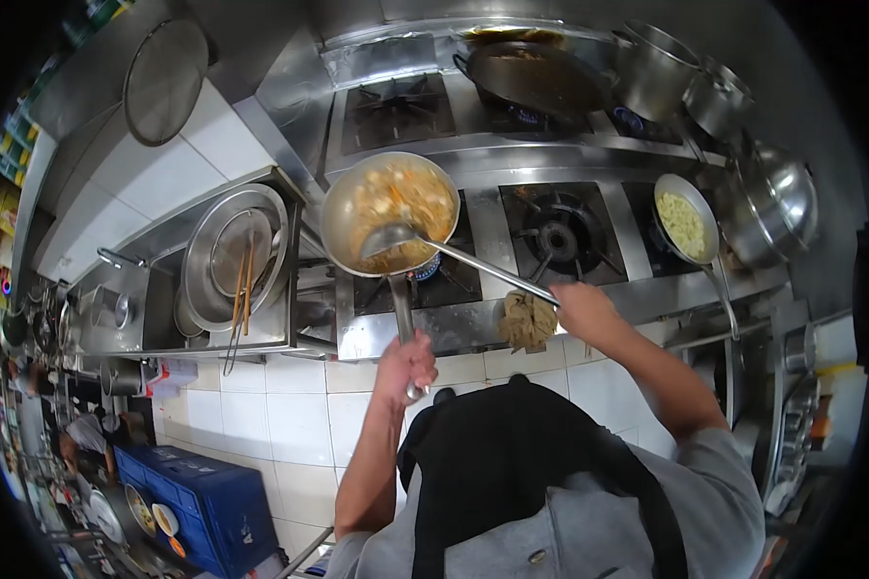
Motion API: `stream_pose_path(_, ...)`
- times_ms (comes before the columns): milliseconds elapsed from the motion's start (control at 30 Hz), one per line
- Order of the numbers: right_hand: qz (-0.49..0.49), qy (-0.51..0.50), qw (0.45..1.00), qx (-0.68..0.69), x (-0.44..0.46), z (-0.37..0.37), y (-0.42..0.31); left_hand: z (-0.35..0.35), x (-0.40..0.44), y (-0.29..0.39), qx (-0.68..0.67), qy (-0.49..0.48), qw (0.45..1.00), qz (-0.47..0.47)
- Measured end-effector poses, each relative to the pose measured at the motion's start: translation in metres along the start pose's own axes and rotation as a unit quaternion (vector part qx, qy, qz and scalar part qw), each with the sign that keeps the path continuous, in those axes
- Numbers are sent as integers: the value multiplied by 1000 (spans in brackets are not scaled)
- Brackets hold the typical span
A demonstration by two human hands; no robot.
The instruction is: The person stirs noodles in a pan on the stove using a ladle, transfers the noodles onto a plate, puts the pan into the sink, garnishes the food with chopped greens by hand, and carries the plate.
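My left hand is closed around the handle of a frying pan, which is tilted above a lit front burner. Inside the pan is a saucy orange-brown food with pale chunks. In my right hand is the long handle of a metal ladle; its bowl rests in the food near the pan's front side. A crumpled brown cloth lies at the stove's front edge, close beside my right hand.
A second pan with pale yellow pieces sits front right. Behind are a large dark wok and metal pots near flames. Left stands a steel basin with a strainer and chopsticks. A blue crate is lower left; another person is beyond.
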State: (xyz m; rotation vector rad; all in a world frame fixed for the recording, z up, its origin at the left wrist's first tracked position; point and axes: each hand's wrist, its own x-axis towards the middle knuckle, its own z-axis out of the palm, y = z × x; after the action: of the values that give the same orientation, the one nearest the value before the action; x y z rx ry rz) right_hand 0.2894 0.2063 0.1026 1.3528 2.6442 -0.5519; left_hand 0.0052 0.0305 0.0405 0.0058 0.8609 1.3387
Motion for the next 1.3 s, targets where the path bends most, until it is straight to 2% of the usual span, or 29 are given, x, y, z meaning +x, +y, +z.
stream_pose_path(100,23,9,1000,0,-5,-6,-16,-15,-27,-37,62,44,997,0)
stream_pose_path(200,12,-16,999,-28,-15,18,-4,-13,-29,-20,78,39,996,9)
stream_pose_path(233,15,-12,999,-36,-16,28,3,-8,-25,-10,16,47,999,1)
stream_pose_path(267,12,-15,999,-39,-13,30,7,-12,-18,-1,22,3,1000,3)
stream_pose_path(367,26,3,999,-40,5,35,13,-6,-13,-6,10,-8,1000,23)
stream_pose_path(433,6,30,997,-69,25,33,16,-7,-29,-30,44,47,998,3)
stream_pose_path(467,7,33,997,-70,25,31,15,-16,-37,-41,52,24,998,1)
stream_pose_path(533,-20,67,995,-69,23,30,9,-24,-39,-46,72,41,997,-4)
stream_pose_path(667,-16,20,999,-38,-9,30,5,-33,-11,-37,50,50,998,1)
stream_pose_path(733,29,2,1000,-10,-20,24,7,-31,-6,-32,0,32,999,-35)
stream_pose_path(867,32,40,999,-5,4,28,13,-21,-2,-33,-19,49,998,-44)
stream_pose_path(900,28,58,998,-5,20,26,12,-25,1,-33,-29,21,999,-38)
stream_pose_path(1067,-14,108,994,-11,92,35,-11,-21,-4,-28,-41,35,998,-42)
stream_pose_path(1167,-38,79,994,-70,107,43,-30,-22,-4,-27,-39,39,998,-42)
stream_pose_path(1300,-65,47,984,-157,73,13,-23,-29,-2,-27,-67,14,996,-54)
